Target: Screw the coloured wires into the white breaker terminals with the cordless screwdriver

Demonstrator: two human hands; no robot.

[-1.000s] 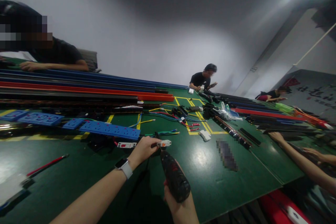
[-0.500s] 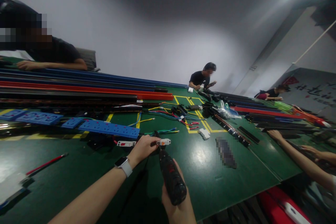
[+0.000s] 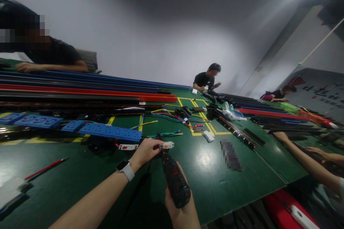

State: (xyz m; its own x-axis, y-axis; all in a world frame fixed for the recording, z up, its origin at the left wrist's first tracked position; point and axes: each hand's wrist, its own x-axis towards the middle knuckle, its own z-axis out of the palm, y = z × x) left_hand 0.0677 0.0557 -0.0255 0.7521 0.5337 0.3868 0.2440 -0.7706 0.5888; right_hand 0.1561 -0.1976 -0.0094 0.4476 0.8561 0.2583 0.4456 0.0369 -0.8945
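My right hand [image 3: 178, 200] is wrapped round a black power screwdriver [image 3: 176, 182], whose tip points away from me at a small white circuit breaker [image 3: 168, 145]. Whether the bit touches the breaker is too small to tell. My left hand [image 3: 146, 154], with a watch on its wrist, pinches at the near left end of that breaker. Just left of those fingers lies a second white breaker [image 3: 128, 147] with a red switch. A blue socket strip [image 3: 110, 131] stretches leftward behind my left hand. Green and yellow wires [image 3: 168, 134] with ring ends lie beyond the breaker.
On the green table [image 3: 199, 186] lie a pixelated dark flat object [image 3: 231, 155], a white part [image 3: 208, 136] and a red wire [image 3: 45, 169]. Long orange [image 3: 158, 98] and black rails run across the back. A co-worker's arm [image 3: 303, 157] reaches in from the right; other people sit beyond.
Almost nothing differs. The whole view has shifted by a few pixels, while both hands, the screwdriver and the breaker keep their places relative to each other.
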